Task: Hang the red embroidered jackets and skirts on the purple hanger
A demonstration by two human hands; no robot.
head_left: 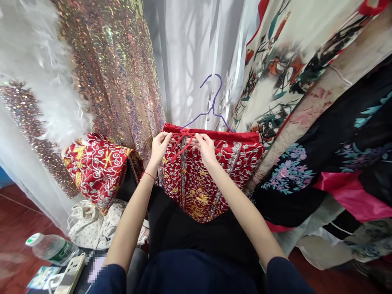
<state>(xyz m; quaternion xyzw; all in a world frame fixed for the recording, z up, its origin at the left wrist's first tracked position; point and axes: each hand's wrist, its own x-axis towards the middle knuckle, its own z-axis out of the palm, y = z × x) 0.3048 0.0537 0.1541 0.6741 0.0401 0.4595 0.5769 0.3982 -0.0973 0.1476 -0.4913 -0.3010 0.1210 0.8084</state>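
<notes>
- A red embroidered garment (200, 194) is observed at the centre, its upper band level with both hands, its pointed lower edge lying over black cloth (183, 226).
- A red cord (177, 156) is seen at the top band, left of the band's middle; it is knotted between the two hands, and a loose length is left hanging over the embroidery.
- By the left hand (159, 148), the cord is pinched between thumb and fingertips, near the garment's left corner; a thin red bracelet (148, 175) is worn on that wrist.
- By the right hand (206, 148), the cord is pinched likewise, the remaining fingers being loosely curled in front of the garment.
- A purple hanger (213, 109) is noted behind the band, its hook raised and its lower ends hidden by the garment.
- To the left, a second red embroidered piece (94, 171) is found below white feathers (58, 90) and beside sequinned fabric (116, 65).
- At lower left, a tilted bottle (55, 249) is recorded near a power strip (71, 273).
- To the right, black flowered fabric (288, 171) is noted beside pink cloth (357, 194).
</notes>
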